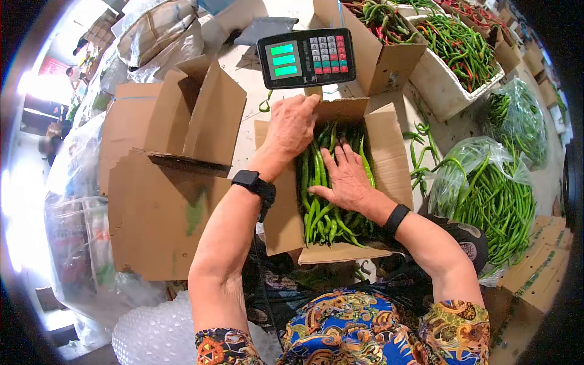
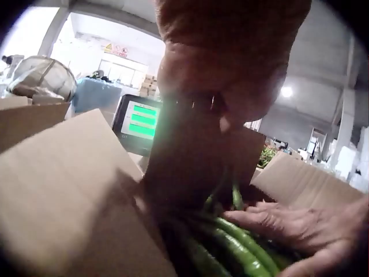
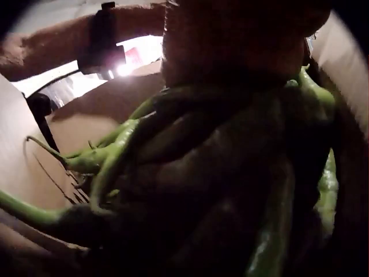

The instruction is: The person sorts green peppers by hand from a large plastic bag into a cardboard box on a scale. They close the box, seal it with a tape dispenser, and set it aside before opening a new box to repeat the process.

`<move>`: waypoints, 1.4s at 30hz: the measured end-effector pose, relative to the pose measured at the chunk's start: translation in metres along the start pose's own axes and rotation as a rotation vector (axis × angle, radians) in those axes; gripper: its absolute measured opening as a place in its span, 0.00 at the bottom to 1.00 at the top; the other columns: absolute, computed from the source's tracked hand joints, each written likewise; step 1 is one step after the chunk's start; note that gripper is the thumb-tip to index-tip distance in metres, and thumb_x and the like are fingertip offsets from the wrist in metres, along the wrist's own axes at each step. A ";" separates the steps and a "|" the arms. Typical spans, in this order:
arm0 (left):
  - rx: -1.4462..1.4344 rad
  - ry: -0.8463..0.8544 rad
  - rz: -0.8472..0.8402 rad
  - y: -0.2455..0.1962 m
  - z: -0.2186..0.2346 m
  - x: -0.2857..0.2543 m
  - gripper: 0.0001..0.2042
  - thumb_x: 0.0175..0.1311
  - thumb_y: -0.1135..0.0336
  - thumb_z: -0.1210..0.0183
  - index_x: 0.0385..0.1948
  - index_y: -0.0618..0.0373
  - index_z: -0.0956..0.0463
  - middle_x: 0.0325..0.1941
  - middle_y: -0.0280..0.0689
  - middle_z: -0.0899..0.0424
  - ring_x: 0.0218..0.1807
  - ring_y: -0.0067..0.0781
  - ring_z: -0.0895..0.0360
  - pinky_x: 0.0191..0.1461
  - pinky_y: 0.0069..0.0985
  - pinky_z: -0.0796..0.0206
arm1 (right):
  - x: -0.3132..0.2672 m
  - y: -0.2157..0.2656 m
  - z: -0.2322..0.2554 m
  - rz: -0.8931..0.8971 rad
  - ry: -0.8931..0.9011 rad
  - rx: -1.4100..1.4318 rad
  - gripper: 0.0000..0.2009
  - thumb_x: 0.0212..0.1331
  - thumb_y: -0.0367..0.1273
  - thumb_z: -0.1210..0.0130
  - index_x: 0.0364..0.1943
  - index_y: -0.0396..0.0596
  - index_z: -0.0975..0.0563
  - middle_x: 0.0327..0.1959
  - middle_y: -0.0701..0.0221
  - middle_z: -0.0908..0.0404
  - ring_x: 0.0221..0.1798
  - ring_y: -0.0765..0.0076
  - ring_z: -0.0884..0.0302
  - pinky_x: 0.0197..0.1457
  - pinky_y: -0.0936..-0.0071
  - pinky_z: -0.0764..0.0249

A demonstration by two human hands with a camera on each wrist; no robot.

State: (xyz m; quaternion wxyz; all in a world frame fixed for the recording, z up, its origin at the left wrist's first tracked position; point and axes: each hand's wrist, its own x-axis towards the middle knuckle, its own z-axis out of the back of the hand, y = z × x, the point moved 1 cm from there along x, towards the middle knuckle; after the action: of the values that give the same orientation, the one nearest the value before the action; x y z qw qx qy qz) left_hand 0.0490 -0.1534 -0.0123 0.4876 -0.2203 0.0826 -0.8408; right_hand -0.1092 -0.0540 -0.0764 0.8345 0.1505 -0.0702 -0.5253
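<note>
An open cardboard box (image 1: 389,146) holds long green peppers (image 1: 317,219), laid mostly lengthwise. At its far left corner my left hand (image 1: 291,125) grips the upright far flap (image 2: 190,156), fingers bent over the top edge. My right hand (image 1: 348,181) lies spread on the peppers inside, thumb out to the left and fingers pointing away. In the left wrist view the right hand (image 2: 300,231) rests beside several glossy peppers. The right wrist view is dark, with peppers (image 3: 109,153) showing near the box wall.
A scale display (image 1: 306,58) with lit green digits stands just beyond the box. Empty cardboard boxes (image 1: 170,213) sit on the left. To the right are loose peppers (image 1: 420,149), a plastic bag of peppers (image 1: 493,207) and a white foam crate (image 1: 450,97) of green and red peppers.
</note>
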 end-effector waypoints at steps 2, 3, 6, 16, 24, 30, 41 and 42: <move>-0.144 0.000 -0.012 0.003 0.003 0.005 0.15 0.55 0.73 0.42 0.47 0.57 0.23 0.41 0.48 0.18 0.45 0.55 0.22 0.49 0.40 0.29 | -0.004 -0.006 -0.007 0.021 -0.055 0.032 0.47 0.52 0.62 0.45 0.67 0.38 0.39 0.64 0.41 0.40 0.69 0.35 0.48 0.69 0.47 0.46; -0.150 0.003 -0.013 0.007 0.000 0.008 0.15 0.55 0.73 0.42 0.47 0.57 0.23 0.41 0.48 0.18 0.45 0.55 0.22 0.49 0.40 0.29 | -0.005 -0.006 -0.005 0.016 -0.052 0.031 0.47 0.52 0.62 0.45 0.67 0.38 0.39 0.64 0.41 0.40 0.69 0.35 0.48 0.69 0.47 0.46; -0.240 -0.019 -0.026 0.010 0.000 0.014 0.14 0.55 0.74 0.42 0.46 0.58 0.22 0.41 0.47 0.19 0.45 0.54 0.22 0.49 0.41 0.30 | -0.010 0.001 0.011 -0.072 -0.198 0.022 0.40 0.51 0.53 0.38 0.64 0.39 0.35 0.66 0.44 0.40 0.69 0.35 0.47 0.68 0.47 0.45; -0.114 0.196 0.261 0.002 -0.059 -0.024 0.08 0.58 0.66 0.43 0.30 0.61 0.22 0.32 0.52 0.18 0.38 0.57 0.21 0.43 0.47 0.29 | 0.008 -0.017 0.008 -0.048 -0.300 0.124 0.26 0.53 0.43 0.37 0.56 0.50 0.27 0.66 0.48 0.40 0.64 0.36 0.43 0.62 0.46 0.41; -0.075 0.066 0.471 0.004 -0.053 -0.025 0.06 0.55 0.66 0.42 0.27 0.58 0.20 0.30 0.53 0.17 0.38 0.57 0.20 0.46 0.47 0.27 | 0.002 -0.017 0.015 -0.079 -0.338 0.038 0.24 0.53 0.45 0.38 0.52 0.50 0.24 0.64 0.47 0.39 0.66 0.41 0.44 0.62 0.49 0.43; 0.079 0.238 0.442 -0.004 -0.052 -0.019 0.05 0.52 0.68 0.40 0.27 0.57 0.19 0.30 0.51 0.17 0.38 0.55 0.19 0.43 0.46 0.25 | -0.003 -0.007 0.018 -0.105 -0.323 0.047 0.26 0.53 0.43 0.37 0.55 0.47 0.26 0.64 0.48 0.38 0.67 0.44 0.44 0.63 0.49 0.43; -0.135 0.091 0.172 0.006 -0.050 -0.020 0.06 0.57 0.70 0.43 0.33 0.59 0.18 0.31 0.51 0.19 0.40 0.55 0.21 0.46 0.44 0.29 | 0.002 -0.014 -0.003 0.114 -0.267 -0.012 0.36 0.55 0.52 0.42 0.59 0.38 0.31 0.63 0.50 0.35 0.69 0.42 0.44 0.69 0.52 0.47; -0.132 0.099 0.173 0.002 -0.038 -0.022 0.06 0.57 0.70 0.43 0.33 0.59 0.18 0.31 0.51 0.19 0.40 0.55 0.21 0.46 0.44 0.29 | 0.002 -0.015 0.001 0.127 -0.281 -0.019 0.35 0.55 0.52 0.42 0.60 0.40 0.31 0.64 0.51 0.35 0.69 0.42 0.44 0.69 0.52 0.46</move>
State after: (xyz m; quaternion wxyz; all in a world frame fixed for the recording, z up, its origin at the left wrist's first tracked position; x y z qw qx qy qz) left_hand 0.0433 -0.1383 -0.0534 0.5381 -0.2023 0.1804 -0.7982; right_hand -0.1219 -0.0621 -0.0801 0.8495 0.0628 -0.1907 -0.4879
